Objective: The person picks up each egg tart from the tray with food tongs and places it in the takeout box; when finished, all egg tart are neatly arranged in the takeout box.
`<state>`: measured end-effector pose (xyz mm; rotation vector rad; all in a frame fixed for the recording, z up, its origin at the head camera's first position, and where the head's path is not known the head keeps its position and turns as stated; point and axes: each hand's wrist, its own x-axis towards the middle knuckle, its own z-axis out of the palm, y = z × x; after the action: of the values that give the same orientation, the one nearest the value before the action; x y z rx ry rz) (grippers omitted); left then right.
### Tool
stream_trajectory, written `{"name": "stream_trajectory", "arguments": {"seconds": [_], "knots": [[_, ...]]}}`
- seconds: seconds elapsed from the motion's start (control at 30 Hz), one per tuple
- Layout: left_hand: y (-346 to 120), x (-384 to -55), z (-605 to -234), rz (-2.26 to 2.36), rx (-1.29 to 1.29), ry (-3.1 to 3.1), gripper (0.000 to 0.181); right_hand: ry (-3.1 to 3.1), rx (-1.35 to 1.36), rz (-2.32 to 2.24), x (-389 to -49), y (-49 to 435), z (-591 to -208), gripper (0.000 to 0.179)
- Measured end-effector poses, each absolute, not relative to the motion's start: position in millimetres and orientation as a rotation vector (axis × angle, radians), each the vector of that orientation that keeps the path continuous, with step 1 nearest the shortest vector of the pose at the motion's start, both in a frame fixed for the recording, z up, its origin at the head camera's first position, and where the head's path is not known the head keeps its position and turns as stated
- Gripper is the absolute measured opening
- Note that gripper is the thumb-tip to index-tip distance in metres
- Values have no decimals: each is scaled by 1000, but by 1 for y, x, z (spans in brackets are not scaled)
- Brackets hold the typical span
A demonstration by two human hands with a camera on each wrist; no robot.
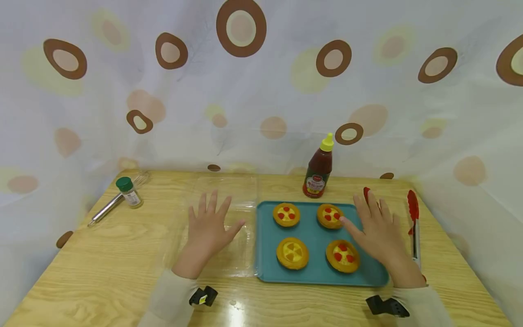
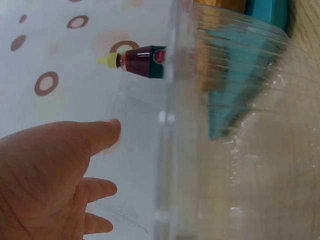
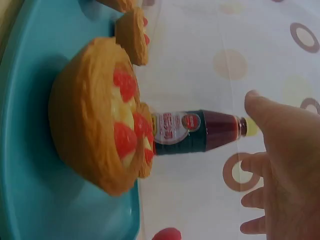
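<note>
My left hand [image 1: 208, 234] is held with fingers spread over a clear plastic box [image 1: 245, 240]. In the left wrist view, the box's wall [image 2: 175, 175] stands beside the fingers. My right hand [image 1: 377, 234], also with spread fingers, hovers over the right part of a teal tray [image 1: 314, 277]. Several egg tarts sit on this tray. A tart with red pieces [image 1: 342, 256] lies nearest the right hand's side, another red-topped tart [image 1: 330, 215] is by its thumb, and a third [image 1: 286, 215] is further left. One tart with orange wedges [image 1: 292, 253] is at the front left. Both hands hold nothing.
A sauce bottle [image 1: 318, 172] with a yellow cap stands behind the tray. Red-tipped tongs [image 1: 416, 240] lie to its right. At the far left, a green-capped shaker [image 1: 130, 193] stands by a metal whisk [image 1: 108, 211]. A patterned curtain [image 1: 261, 91] surrounds the wooden table [image 1: 102, 268].
</note>
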<state>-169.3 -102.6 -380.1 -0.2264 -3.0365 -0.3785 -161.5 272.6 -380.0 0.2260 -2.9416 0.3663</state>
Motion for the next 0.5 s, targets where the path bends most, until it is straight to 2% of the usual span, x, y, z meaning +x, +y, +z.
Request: {"name": "stream_trajectory", "arguments": {"seconds": [0.27, 0.5], "knots": [[-134, -151, -375, -540, -233, -2983, 59, -2838, 169, 386, -159, 299, -386, 79], [-165, -147, -367, -792, -210, -2802, 33, -2716, 6, 425, -153, 319, -388, 59]]}}
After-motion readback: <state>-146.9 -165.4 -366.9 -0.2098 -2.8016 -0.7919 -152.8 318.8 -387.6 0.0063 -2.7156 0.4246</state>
